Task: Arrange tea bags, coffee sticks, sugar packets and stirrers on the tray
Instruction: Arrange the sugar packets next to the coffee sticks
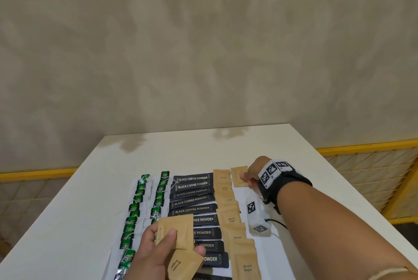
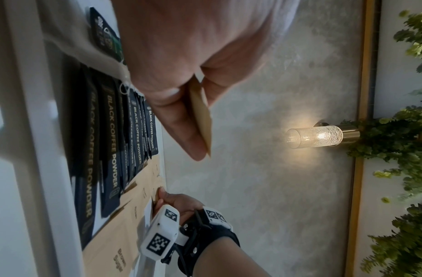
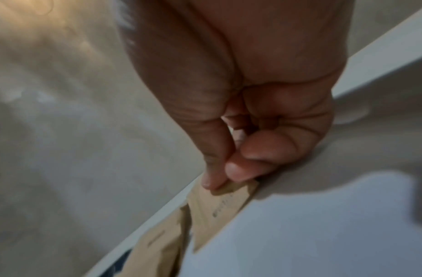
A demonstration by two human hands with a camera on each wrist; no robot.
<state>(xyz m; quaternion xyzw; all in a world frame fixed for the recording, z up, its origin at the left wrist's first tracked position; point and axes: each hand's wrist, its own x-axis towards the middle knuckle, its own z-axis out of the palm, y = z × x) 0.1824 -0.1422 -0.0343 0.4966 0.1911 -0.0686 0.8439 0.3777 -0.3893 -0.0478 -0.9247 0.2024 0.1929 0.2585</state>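
Green tea bags (image 1: pixel 138 203) lie in two columns, dark coffee sticks (image 1: pixel 192 200) (image 2: pixel 110 142) in one, tan brown sugar packets (image 1: pixel 228 212) (image 2: pixel 115 234) beside them, all on the white tray (image 1: pixel 140 232). My right hand (image 1: pixel 248 178) (image 3: pixel 231 176) pinches a brown sugar packet (image 1: pixel 239 177) (image 3: pixel 219 211) at the far right of the rows, low on the surface. My left hand (image 1: pixel 162 250) (image 2: pixel 193 105) grips a few brown sugar packets (image 1: pixel 178 236) (image 2: pixel 201 116) above the near coffee sticks. No stirrers show.
The white table (image 1: pixel 294 155) spreads to the right and beyond the rows, with a wall close behind it. A yellow-framed mesh barrier (image 1: pixel 373 166) runs on both sides. A lit wall lamp (image 2: pixel 319 135) and green foliage (image 2: pixel 407 150) appear in the left wrist view.
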